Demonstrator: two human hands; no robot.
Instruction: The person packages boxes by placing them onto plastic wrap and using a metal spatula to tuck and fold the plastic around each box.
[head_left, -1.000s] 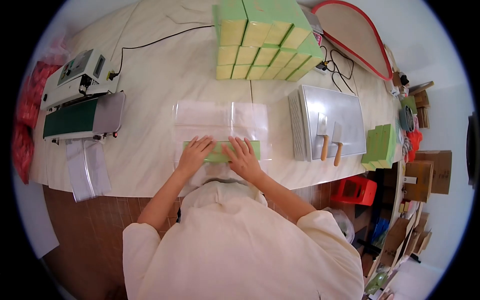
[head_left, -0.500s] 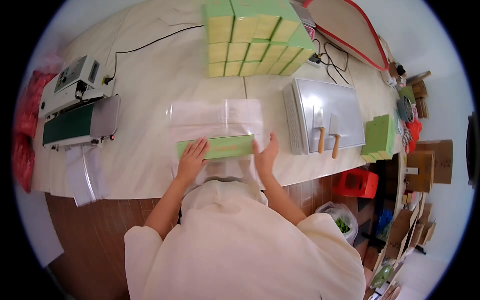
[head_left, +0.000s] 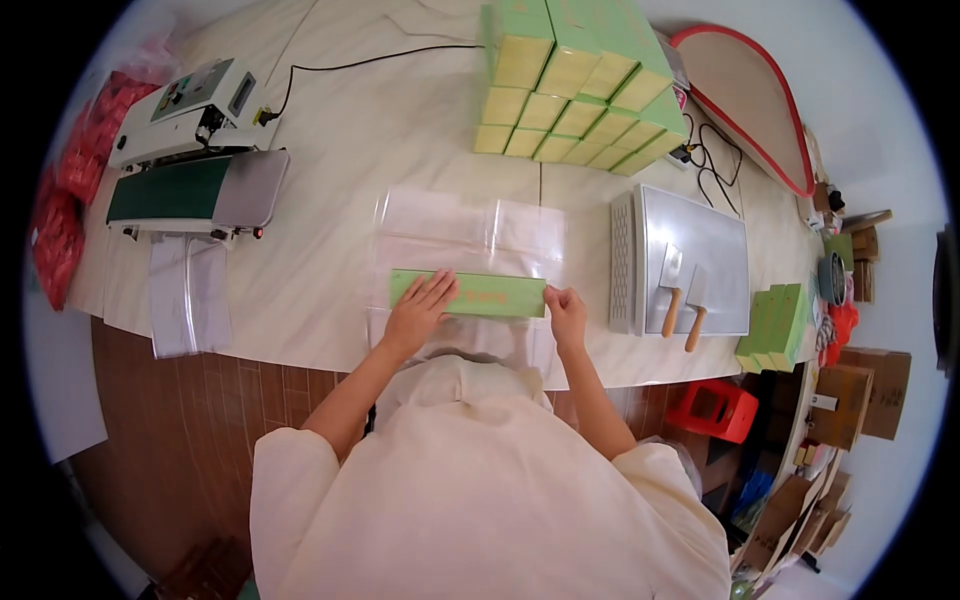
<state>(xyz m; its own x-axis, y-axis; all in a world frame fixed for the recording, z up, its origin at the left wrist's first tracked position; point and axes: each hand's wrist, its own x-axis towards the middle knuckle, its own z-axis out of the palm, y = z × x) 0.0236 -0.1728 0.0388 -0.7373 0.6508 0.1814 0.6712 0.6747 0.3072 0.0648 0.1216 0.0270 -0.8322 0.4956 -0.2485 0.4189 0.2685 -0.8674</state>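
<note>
Your counter (head_left: 330,180) fills most of the upper frame, and everything on it sits further right in the view than half a second ago. The stack of green-and-yellow boxes (head_left: 575,85) stands at the upper middle, and the white machine with a green belt (head_left: 180,190) is at the upper left. Right of centre is the metal case (head_left: 705,220), flat on the counter. At the middle of the frame you have the clear plastic sheets (head_left: 455,222) spread out, and on them, crosswise, lies the long green box (head_left: 500,298), with faint orange print on its top.

Your left hand (head_left: 425,308) rests on the left part of that box, fingers straight and a little apart, much as half a second ago. Your right hand (head_left: 567,318) has changed: a second ago it lay flat on the box, then stood spread at its right end; now its fingers are bent in narrow at that same end. You cannot tell from here whether they pinch the box or the plastic. The two wooden-handled trowels (head_left: 672,272) lie on the case as before.
</note>
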